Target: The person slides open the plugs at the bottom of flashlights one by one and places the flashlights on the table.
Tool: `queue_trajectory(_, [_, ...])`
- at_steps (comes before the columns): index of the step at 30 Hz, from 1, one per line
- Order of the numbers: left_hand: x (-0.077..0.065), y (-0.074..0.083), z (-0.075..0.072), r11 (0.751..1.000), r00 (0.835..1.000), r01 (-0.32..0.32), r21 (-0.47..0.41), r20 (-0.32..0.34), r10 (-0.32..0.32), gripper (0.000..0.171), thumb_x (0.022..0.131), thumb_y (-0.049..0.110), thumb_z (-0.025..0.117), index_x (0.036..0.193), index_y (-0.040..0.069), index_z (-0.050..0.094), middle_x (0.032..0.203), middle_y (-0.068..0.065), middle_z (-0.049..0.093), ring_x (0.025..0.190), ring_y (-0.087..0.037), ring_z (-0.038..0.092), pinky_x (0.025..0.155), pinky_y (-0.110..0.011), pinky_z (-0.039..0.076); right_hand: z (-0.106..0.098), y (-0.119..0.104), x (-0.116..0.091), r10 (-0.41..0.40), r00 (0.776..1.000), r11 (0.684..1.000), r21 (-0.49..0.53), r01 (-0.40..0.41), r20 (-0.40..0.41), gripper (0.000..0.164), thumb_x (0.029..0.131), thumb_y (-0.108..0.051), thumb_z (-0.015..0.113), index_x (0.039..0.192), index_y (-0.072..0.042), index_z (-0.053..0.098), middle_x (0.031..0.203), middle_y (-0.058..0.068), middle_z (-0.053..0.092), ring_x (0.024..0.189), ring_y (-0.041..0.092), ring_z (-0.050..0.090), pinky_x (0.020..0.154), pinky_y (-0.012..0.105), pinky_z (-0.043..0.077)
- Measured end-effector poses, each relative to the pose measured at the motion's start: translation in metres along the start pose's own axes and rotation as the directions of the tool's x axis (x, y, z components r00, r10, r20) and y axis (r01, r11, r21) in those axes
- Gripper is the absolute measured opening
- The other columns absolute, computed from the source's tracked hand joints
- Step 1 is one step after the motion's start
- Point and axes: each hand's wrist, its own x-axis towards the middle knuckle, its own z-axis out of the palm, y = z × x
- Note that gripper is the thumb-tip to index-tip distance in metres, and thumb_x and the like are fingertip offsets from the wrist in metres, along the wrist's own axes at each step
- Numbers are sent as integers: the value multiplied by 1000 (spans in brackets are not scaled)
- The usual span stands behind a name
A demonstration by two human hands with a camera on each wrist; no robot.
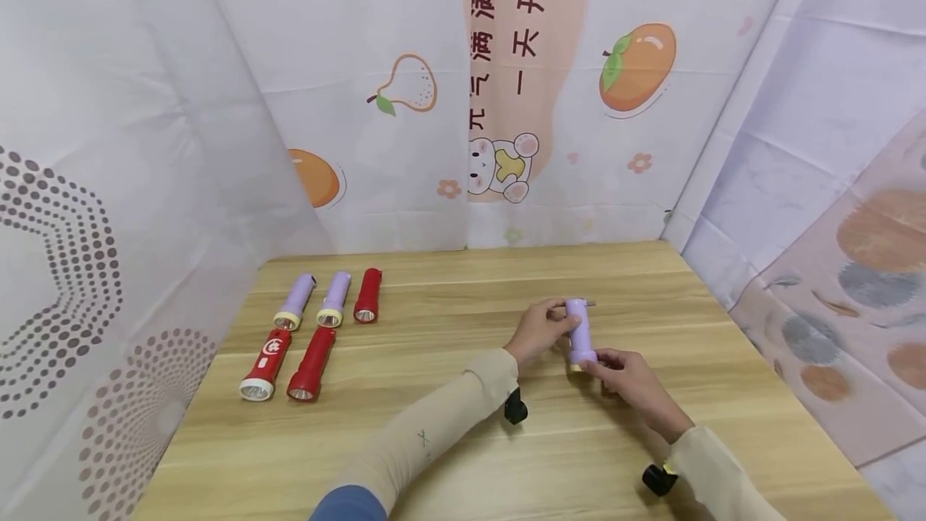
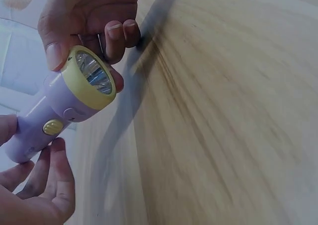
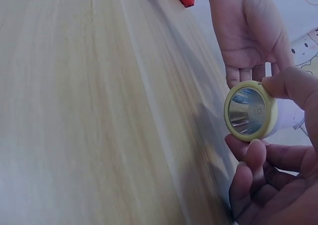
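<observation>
A purple flashlight (image 1: 581,334) with a yellow rim is held up between both hands over the right half of the table. My left hand (image 1: 541,330) pinches its tail end, thumb on one side and fingers on the other. At the lamp end, the thumb and fingers of my right hand (image 1: 631,383) grip the yellow head. The left wrist view shows the flashlight's yellow switch (image 2: 52,127) on the barrel and the reflector (image 2: 94,73) behind its lens. In the right wrist view the round lens (image 3: 247,111) faces the camera, unlit.
At the table's left lie two purple flashlights (image 1: 294,302) (image 1: 334,299), a short red one (image 1: 368,296), a red one with a white head (image 1: 264,366) and a plain red one (image 1: 312,366). Printed cloth (image 1: 405,183) hangs behind the wooden table (image 1: 448,296).
</observation>
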Motion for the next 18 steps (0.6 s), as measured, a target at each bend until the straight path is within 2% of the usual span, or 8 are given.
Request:
queue_trajectory(4, [4,-1,7,1000,1000,6,-26,30,-5,46,97,24,75,138,8,63,91,-3,74,79,-18,74,76,-44,60,-4,-1,-2,-12,1000,999,-44,12,-14,54,98,-30,72,132,10,61,111,13,71,78,16,60,64,27,52])
queue_trajectory(9, [11,-3,15,1000,1000,7,-7,28,-6,44,97,23,74,137,9,64,88,-3,74,79,-21,75,73,-42,61,-8,0,-2,0,999,996,-93,-4,-34,55,99,-31,71,133,11,61,110,12,70,76,16,58,62,27,50])
queue_trajectory(18, [18,-3,25,999,999,38,10,22,-38,43,96,22,76,135,9,65,83,0,71,76,-22,73,71,-39,60,-13,4,-1,55,998,997,-60,-57,-27,56,99,-32,70,134,10,60,105,11,68,79,19,56,65,28,50])
